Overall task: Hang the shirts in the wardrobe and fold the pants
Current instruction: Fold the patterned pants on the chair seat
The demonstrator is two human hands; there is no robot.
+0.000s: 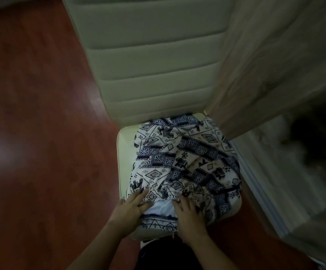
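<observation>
Both hands press flat on patterned pants (185, 164) heaped on a cream chair seat (122, 151). Left hand (133, 204) lies at the heap's near-left edge and right hand (187, 211) at its near middle, fingers spread, each grip open and clasping nothing. White cloth (161, 208) shows between them, against the pants.

Patterned cloth pants (183, 166); glossy wooden floor (41, 114)
</observation>
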